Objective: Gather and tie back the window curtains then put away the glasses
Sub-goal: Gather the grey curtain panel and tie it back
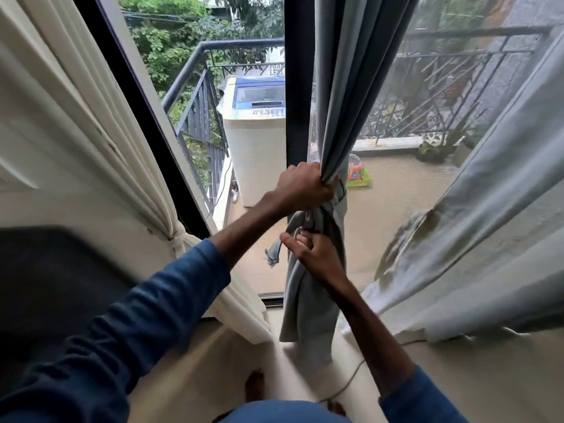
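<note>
A grey-blue curtain (pixel 345 71) hangs gathered in front of the dark window post (pixel 297 87). My left hand (pixel 303 186) grips the bunched folds at mid height. Just below, my right hand (pixel 311 253) holds the curtain's knotted part, with a loose frayed end (pixel 273 253) sticking out to the left. The curtain's tail (pixel 308 312) hangs down to the floor. A cream curtain (pixel 100 123) on the left is tied back with a band (pixel 177 239). No glasses are in view.
A pale sheer curtain (pixel 476 239) drapes across the right side. Beyond the glass lie a balcony with a washing machine (pixel 256 138), a metal railing (pixel 198 111) and a small colourful object (pixel 358 175). A dark surface (pixel 52 285) fills the lower left. A cord (pixel 351 380) lies on the floor.
</note>
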Demonstrator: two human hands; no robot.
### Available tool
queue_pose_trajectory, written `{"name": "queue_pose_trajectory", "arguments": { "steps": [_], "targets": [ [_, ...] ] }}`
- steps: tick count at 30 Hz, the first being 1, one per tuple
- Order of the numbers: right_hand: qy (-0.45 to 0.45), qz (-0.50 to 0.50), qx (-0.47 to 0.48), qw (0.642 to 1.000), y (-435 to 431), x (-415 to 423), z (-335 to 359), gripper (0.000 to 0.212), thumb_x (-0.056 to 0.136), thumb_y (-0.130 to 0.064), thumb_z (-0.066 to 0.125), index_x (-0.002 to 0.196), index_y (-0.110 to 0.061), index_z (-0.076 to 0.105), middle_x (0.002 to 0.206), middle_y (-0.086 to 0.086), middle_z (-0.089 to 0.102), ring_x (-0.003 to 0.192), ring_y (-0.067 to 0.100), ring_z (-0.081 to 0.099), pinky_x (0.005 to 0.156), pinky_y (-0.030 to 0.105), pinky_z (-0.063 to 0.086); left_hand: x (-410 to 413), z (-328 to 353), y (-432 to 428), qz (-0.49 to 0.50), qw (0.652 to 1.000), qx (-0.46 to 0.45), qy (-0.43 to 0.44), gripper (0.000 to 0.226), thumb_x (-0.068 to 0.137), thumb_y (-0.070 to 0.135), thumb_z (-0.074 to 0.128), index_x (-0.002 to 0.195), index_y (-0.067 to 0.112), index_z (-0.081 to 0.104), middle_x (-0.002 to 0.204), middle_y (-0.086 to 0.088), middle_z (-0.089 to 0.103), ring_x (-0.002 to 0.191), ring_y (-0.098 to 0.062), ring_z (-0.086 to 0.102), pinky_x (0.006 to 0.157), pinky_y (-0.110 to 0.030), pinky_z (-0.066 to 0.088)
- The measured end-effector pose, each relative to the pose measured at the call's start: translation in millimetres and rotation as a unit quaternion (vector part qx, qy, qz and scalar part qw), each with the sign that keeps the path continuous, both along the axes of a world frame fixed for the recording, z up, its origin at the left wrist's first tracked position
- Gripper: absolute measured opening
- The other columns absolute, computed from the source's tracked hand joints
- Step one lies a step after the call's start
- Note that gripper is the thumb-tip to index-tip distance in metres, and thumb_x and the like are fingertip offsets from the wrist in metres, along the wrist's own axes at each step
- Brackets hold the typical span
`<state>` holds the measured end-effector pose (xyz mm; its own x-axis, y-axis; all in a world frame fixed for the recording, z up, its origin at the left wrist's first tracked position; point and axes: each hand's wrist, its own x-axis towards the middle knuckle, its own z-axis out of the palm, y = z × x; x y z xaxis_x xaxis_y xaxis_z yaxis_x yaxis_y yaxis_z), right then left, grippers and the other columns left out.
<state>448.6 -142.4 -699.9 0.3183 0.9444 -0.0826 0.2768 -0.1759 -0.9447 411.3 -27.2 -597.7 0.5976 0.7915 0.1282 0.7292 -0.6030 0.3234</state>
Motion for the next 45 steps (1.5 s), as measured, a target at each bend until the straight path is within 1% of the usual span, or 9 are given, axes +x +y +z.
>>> {"name": "queue_pose_trajectory", "arguments": {
  "steps": [7,10,14,17,22,29,35,40,45],
  "targets": [
    [0.257,-0.142,0.002,0.956,16.5,-10.1,-1.8,0.035,0.092,-0.034,0.073,0.058,-0.027,0.070,0.055,-0.016,0.054,0.063,0.005,0.048,0.072,0.038,0.047,7.6,1.9,-6.0,0.006,0.999,-0.023,-0.030,0.028,0.096,0.037,0.047,0.083,0.013,0.049,0.079,-0.005,0.049,0.075,-0.029,0.047,0.068,-0.033,0.031],
    [0.315,-0.158,-0.008,0.936,14.2,-11.0,-6.8,0.027,0.081,-0.048,0.080,0.069,-0.024,0.075,0.065,-0.012,0.061,0.067,0.008,0.051,0.073,0.029,0.048,9.3,0.0,-4.5,-0.006,0.999,-0.025,-0.039,0.029,0.095,0.038,0.047,0.081,0.013,0.048,0.078,-0.005,0.049,0.074,-0.031,0.047,0.068,-0.033,0.031],
    [0.272,-0.220,-0.002,0.937,9.2,-4.5,-5.9,0.031,0.076,-0.037,0.087,0.080,-0.009,0.076,0.070,0.005,0.075,0.078,0.022,0.074,0.058,0.008,0.046,8.4,-2.8,0.2,-0.020,0.999,-0.007,-0.046,0.032,0.098,0.041,0.042,0.079,0.015,0.047,0.070,-0.001,0.048,0.070,-0.028,0.047,0.066,-0.032,0.031],
    [0.235,-0.222,0.018,0.946,-4.5,-3.9,3.5,0.041,0.075,-0.036,0.088,0.080,0.003,0.075,0.066,0.001,0.065,0.062,0.009,0.054,0.057,0.013,0.047,5.8,-2.3,4.1,-0.021,0.999,-0.001,-0.034,0.031,0.099,0.042,0.040,0.085,0.016,0.048,0.071,-0.001,0.049,0.069,-0.028,0.048,0.063,-0.032,0.032],
    [-0.058,-0.209,0.076,0.973,-9.7,-7.5,24.6,0.028,0.078,-0.039,0.082,0.080,-0.011,0.079,0.074,0.004,0.077,0.067,0.012,0.069,0.066,0.031,0.056,5.4,-1.8,7.4,-0.009,1.000,-0.002,-0.015,0.030,0.097,0.045,0.042,0.089,0.017,0.047,0.079,-0.004,0.052,0.070,-0.029,0.048,0.063,-0.033,0.033],
    [-0.362,-0.048,0.141,0.920,-10.1,-8.5,47.1,0.010,0.077,-0.018,0.074,0.070,-0.012,0.071,0.078,0.012,0.065,0.070,0.035,0.062,0.060,0.035,0.047,7.9,-28.6,12.5,-0.036,0.952,-0.206,-0.226,0.025,0.070,0.034,0.050,0.082,0.013,0.057,0.076,-0.006,0.061,0.076,-0.032,0.063,0.061,-0.040,0.051],
    [-0.364,-0.005,0.069,0.929,-27.7,41.9,72.3,0.015,0.079,-0.028,0.077,0.094,-0.027,0.082,0.089,0.003,0.071,0.087,0.028,0.069,0.073,0.036,0.054,-14.6,-19.8,14.7,-0.119,0.891,-0.289,-0.329,0.029,0.081,-0.011,0.046,0.105,-0.017,0.061,0.101,-0.022,0.071,0.086,-0.011,0.069,0.075,-0.024,0.056],
    [-0.253,0.031,-0.005,0.967,-47.2,90.0,97.6,0.007,0.076,-0.036,0.077,0.080,-0.032,0.081,0.057,-0.006,0.071,0.047,0.007,0.067,0.061,0.038,0.061,-22.7,-16.4,21.8,-0.163,0.882,-0.301,-0.323,0.026,0.084,-0.004,0.053,0.106,-0.016,0.060,0.099,-0.029,0.066,0.090,-0.024,0.066,0.082,-0.033,0.055],
    [-0.308,-0.019,-0.006,0.951,-64.8,128.6,103.6,0.010,0.075,-0.044,0.084,0.083,-0.040,0.080,0.068,-0.020,0.073,0.070,-0.003,0.070,0.070,0.033,0.058,-30.5,-20.9,21.8,-0.166,0.877,-0.316,-0.321,0.024,0.095,0.006,0.060,0.109,-0.013,0.058,0.103,-0.032,0.064,0.093,-0.032,0.067,0.085,-0.041,0.055]
  ]
}}
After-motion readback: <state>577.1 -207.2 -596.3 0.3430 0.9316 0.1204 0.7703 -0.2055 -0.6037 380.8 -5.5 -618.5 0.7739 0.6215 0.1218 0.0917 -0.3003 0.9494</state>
